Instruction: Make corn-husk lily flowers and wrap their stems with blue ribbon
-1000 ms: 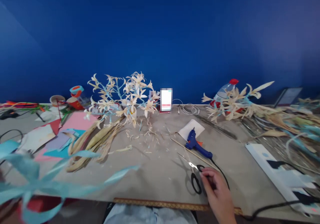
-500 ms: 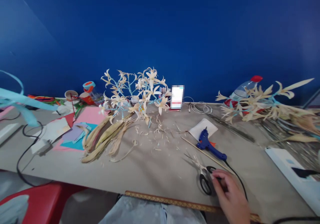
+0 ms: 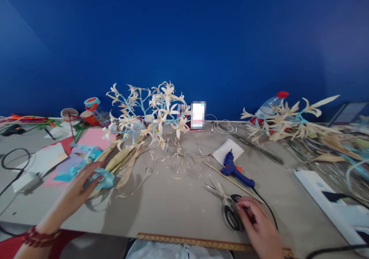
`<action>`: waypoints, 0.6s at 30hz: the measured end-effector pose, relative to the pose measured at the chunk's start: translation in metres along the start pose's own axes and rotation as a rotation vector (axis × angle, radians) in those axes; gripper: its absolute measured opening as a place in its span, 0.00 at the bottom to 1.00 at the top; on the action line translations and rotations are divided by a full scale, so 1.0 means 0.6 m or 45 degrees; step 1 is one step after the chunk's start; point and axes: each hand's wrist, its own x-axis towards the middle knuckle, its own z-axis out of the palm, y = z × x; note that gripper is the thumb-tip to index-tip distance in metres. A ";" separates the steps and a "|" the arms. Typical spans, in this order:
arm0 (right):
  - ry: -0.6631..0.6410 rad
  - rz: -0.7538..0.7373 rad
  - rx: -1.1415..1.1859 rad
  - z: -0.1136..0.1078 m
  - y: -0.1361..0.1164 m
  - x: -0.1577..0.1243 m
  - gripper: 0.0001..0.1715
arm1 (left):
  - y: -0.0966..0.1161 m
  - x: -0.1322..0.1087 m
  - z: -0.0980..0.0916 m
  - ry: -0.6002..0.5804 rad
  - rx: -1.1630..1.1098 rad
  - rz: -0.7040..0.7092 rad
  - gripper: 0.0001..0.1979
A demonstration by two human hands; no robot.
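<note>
My left hand (image 3: 76, 189) is closed round a crumpled light-blue ribbon (image 3: 104, 178) and rests on the table beside a bundle of dried husks (image 3: 122, 158). My right hand (image 3: 259, 224) lies on the black handles of a pair of scissors (image 3: 229, 207) near the table's front edge, fingers curled over them. The scissor blades point away to the left. A blue glue gun (image 3: 235, 170) lies just behind the scissors, next to a thin wooden stick (image 3: 227, 177).
A spray of cream husk flowers on blue stems (image 3: 150, 111) stands at the back centre; another (image 3: 288, 120) lies at the right by a plastic bottle (image 3: 269, 105). Coloured paper (image 3: 72, 155) and tape rolls (image 3: 86, 111) sit left. A white power strip (image 3: 331, 203) and cables lie right.
My left hand has come down onto the table with the blue ribbon, which hung in the air at the left before. My right hand stays on the scissors.
</note>
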 end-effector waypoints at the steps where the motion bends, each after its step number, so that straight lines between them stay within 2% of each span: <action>1: -0.007 -0.013 0.000 0.000 0.000 0.002 0.13 | 0.009 -0.006 0.011 -0.087 -0.083 0.100 0.16; 3: -0.025 -0.032 0.003 0.000 -0.003 0.006 0.12 | 0.034 -0.012 0.028 -0.117 -0.124 0.189 0.17; 4: -0.032 -0.036 0.002 0.000 -0.006 0.009 0.12 | 0.050 -0.011 0.035 -0.085 -0.068 0.176 0.18; 6: -0.056 -0.045 -0.005 0.001 -0.014 0.014 0.12 | 0.083 -0.004 0.048 0.031 0.156 0.079 0.19; 8: -0.083 -0.057 -0.017 0.003 -0.021 0.020 0.11 | 0.117 0.007 0.061 0.131 0.394 -0.100 0.20; 11: -0.105 -0.101 -0.023 0.004 -0.028 0.024 0.11 | 0.154 0.018 0.075 0.147 0.450 -0.217 0.21; 13: -0.083 -0.125 -0.024 0.002 -0.029 0.024 0.12 | 0.167 0.018 0.078 0.161 0.417 -0.218 0.21; 15: -0.030 -0.119 -0.034 -0.002 -0.029 0.025 0.13 | 0.171 0.010 0.080 0.237 0.395 -0.220 0.19; 18: 0.037 -0.086 -0.025 -0.007 -0.040 0.035 0.13 | 0.177 -0.007 0.090 0.332 0.286 -0.180 0.12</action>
